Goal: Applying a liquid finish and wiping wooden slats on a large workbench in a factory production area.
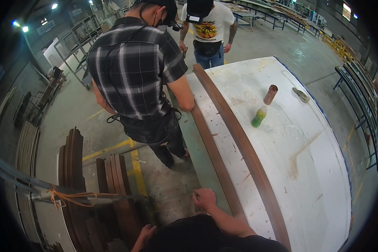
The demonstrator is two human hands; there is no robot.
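Note:
My right hand (204, 198) is closed over the near left edge of the table, beside the near end of a brown wooden board (216, 157). Whatever its curled fingers hold, if anything, is too small to make out. Low by my left side, my left hand (147, 232) hangs with its fingers loosely apart and nothing visible in them. A second, longer brown board (243, 145) lies roughly parallel to the first on the white tabletop (298, 138). Small brown chips are scattered between the two boards.
A person in a checked shirt (132, 67) stands at the table's left side, another person (209, 29) at its far end. On the table are a green bottle (259, 116), a brown cylinder (271, 95) and a coiled strap (300, 95). Brown boards (115, 176) stack at left.

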